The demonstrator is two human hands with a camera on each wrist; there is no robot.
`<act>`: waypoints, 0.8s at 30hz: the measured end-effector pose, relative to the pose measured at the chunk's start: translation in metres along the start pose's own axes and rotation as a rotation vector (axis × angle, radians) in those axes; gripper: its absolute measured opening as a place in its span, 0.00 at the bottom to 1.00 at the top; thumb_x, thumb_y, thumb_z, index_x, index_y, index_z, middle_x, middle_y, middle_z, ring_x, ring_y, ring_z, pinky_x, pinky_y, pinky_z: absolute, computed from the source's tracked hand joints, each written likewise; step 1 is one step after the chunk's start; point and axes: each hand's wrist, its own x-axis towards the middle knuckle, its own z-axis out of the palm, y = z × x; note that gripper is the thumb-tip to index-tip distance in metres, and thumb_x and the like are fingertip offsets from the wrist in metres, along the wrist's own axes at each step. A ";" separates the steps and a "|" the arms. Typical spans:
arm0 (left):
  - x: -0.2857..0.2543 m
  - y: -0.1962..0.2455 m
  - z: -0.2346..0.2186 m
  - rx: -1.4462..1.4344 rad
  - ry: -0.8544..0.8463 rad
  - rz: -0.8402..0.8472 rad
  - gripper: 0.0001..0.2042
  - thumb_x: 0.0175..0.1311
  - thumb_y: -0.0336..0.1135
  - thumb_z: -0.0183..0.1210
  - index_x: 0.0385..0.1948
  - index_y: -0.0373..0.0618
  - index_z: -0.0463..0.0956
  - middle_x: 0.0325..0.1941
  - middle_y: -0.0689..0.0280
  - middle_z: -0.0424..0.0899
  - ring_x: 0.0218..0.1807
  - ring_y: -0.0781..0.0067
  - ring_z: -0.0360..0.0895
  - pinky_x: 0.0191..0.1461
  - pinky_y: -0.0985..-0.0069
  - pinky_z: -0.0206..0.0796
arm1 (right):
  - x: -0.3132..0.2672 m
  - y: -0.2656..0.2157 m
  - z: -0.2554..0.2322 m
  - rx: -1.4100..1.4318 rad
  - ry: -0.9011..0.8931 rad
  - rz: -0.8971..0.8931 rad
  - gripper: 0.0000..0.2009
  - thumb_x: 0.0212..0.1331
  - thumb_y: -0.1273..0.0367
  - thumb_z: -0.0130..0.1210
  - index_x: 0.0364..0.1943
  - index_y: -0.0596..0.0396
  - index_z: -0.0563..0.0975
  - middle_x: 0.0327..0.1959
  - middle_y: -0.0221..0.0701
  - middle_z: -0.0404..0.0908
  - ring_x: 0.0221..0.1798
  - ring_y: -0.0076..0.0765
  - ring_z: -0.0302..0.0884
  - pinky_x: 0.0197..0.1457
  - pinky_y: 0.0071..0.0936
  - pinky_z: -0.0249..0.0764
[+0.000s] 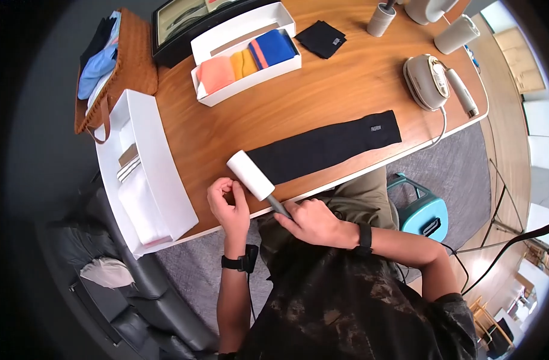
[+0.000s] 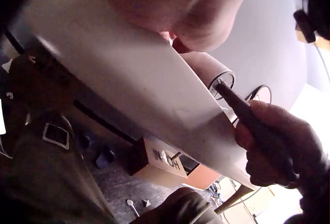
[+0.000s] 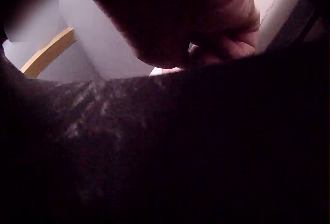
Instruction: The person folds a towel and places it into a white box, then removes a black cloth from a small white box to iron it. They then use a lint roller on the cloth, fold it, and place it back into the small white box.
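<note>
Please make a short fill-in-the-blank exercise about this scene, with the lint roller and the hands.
1. The right hand grips the dark ____ of the white lint roller.
2. The left hand pinches at the roller's white ____.
3. The roller's head lies at one end of the long ____ fabric sleeve on the wooden table.

Missing words: handle; sheet; black
</note>
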 end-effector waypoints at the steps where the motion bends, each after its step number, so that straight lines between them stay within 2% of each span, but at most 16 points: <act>1: 0.004 0.010 -0.003 0.135 -0.063 0.088 0.08 0.70 0.27 0.63 0.47 0.40 0.77 0.40 0.61 0.82 0.43 0.63 0.78 0.51 0.66 0.70 | 0.000 -0.001 0.000 -0.016 -0.003 0.035 0.19 0.73 0.58 0.56 0.36 0.65 0.79 0.23 0.52 0.82 0.29 0.63 0.84 0.36 0.52 0.82; 2: 0.007 0.017 -0.004 0.269 -0.127 0.177 0.09 0.68 0.28 0.64 0.47 0.42 0.78 0.40 0.61 0.81 0.44 0.60 0.77 0.52 0.63 0.68 | -0.001 -0.002 -0.002 -0.022 -0.011 0.036 0.19 0.73 0.58 0.56 0.36 0.65 0.79 0.23 0.52 0.82 0.29 0.63 0.84 0.36 0.52 0.82; 3: 0.009 0.020 -0.003 0.297 -0.154 0.178 0.13 0.65 0.30 0.65 0.50 0.47 0.81 0.42 0.62 0.81 0.46 0.57 0.74 0.55 0.58 0.65 | -0.001 -0.002 -0.004 0.009 0.022 0.044 0.19 0.73 0.58 0.56 0.35 0.65 0.80 0.22 0.52 0.82 0.29 0.63 0.84 0.36 0.52 0.82; 4: 0.011 0.025 -0.002 0.383 -0.151 0.269 0.16 0.66 0.32 0.65 0.55 0.51 0.83 0.44 0.64 0.79 0.47 0.59 0.73 0.55 0.59 0.64 | -0.003 -0.001 -0.003 0.041 0.053 0.056 0.20 0.73 0.57 0.56 0.33 0.64 0.80 0.22 0.51 0.82 0.29 0.63 0.84 0.36 0.52 0.82; 5: 0.010 0.023 -0.003 0.421 -0.177 0.287 0.17 0.66 0.32 0.65 0.57 0.53 0.83 0.45 0.65 0.77 0.47 0.59 0.73 0.55 0.59 0.63 | -0.003 0.001 -0.005 0.056 0.061 0.089 0.21 0.73 0.57 0.56 0.30 0.63 0.81 0.21 0.51 0.81 0.28 0.63 0.83 0.34 0.51 0.80; 8: 0.010 0.026 -0.003 0.451 -0.241 0.297 0.21 0.65 0.30 0.63 0.62 0.58 0.84 0.46 0.66 0.74 0.49 0.60 0.71 0.56 0.59 0.63 | -0.005 0.005 -0.009 0.110 0.103 0.119 0.22 0.74 0.57 0.56 0.29 0.63 0.80 0.19 0.51 0.79 0.27 0.63 0.82 0.33 0.52 0.78; 9: 0.010 0.027 -0.004 0.472 -0.253 0.307 0.22 0.65 0.30 0.63 0.61 0.58 0.84 0.45 0.65 0.74 0.49 0.59 0.70 0.56 0.59 0.62 | -0.006 0.007 -0.008 0.090 0.113 0.116 0.21 0.74 0.59 0.57 0.27 0.64 0.77 0.16 0.48 0.76 0.24 0.60 0.81 0.28 0.47 0.73; 11: 0.010 0.029 -0.004 0.489 -0.265 0.323 0.22 0.65 0.29 0.63 0.61 0.58 0.84 0.45 0.65 0.73 0.49 0.59 0.70 0.56 0.59 0.62 | -0.008 0.007 -0.007 0.094 0.117 0.121 0.21 0.74 0.59 0.57 0.27 0.63 0.77 0.15 0.48 0.75 0.24 0.60 0.81 0.28 0.47 0.73; 13: 0.009 0.030 -0.002 0.493 -0.227 0.317 0.20 0.65 0.27 0.62 0.59 0.53 0.86 0.44 0.65 0.73 0.48 0.60 0.69 0.59 0.61 0.62 | -0.008 0.008 -0.012 0.089 0.132 0.122 0.21 0.74 0.59 0.57 0.26 0.63 0.77 0.15 0.47 0.75 0.24 0.60 0.81 0.28 0.47 0.73; 15: 0.008 0.027 -0.001 0.490 -0.216 0.318 0.20 0.65 0.28 0.62 0.58 0.53 0.86 0.44 0.65 0.73 0.49 0.60 0.69 0.59 0.61 0.62 | -0.012 0.011 -0.019 0.078 0.144 0.170 0.23 0.75 0.56 0.55 0.26 0.62 0.78 0.18 0.52 0.78 0.27 0.64 0.81 0.32 0.53 0.76; 19: 0.008 0.029 0.000 0.477 -0.206 0.297 0.17 0.68 0.31 0.63 0.57 0.52 0.87 0.45 0.64 0.72 0.50 0.60 0.68 0.59 0.60 0.61 | -0.023 0.021 -0.040 0.086 0.229 0.265 0.24 0.75 0.56 0.55 0.24 0.61 0.77 0.20 0.53 0.78 0.28 0.65 0.81 0.33 0.54 0.76; 21: 0.007 0.031 0.001 0.463 -0.204 0.296 0.16 0.68 0.32 0.63 0.56 0.52 0.87 0.44 0.64 0.72 0.50 0.60 0.68 0.59 0.60 0.62 | -0.029 0.029 -0.048 0.072 0.281 0.289 0.22 0.75 0.56 0.56 0.27 0.61 0.78 0.20 0.52 0.78 0.27 0.65 0.81 0.31 0.53 0.76; 23: 0.005 0.031 0.000 0.471 -0.222 0.242 0.16 0.69 0.34 0.64 0.58 0.50 0.86 0.49 0.62 0.75 0.54 0.57 0.70 0.63 0.58 0.61 | -0.034 0.025 -0.055 0.066 0.322 0.307 0.21 0.75 0.57 0.56 0.28 0.60 0.77 0.19 0.51 0.77 0.26 0.64 0.81 0.29 0.52 0.76; 24: 0.005 0.031 -0.001 0.471 -0.229 0.248 0.16 0.69 0.34 0.64 0.58 0.50 0.86 0.49 0.62 0.75 0.54 0.57 0.70 0.63 0.58 0.61 | -0.038 0.022 -0.055 0.050 0.321 0.218 0.20 0.75 0.57 0.56 0.29 0.60 0.77 0.18 0.50 0.77 0.25 0.63 0.80 0.28 0.51 0.75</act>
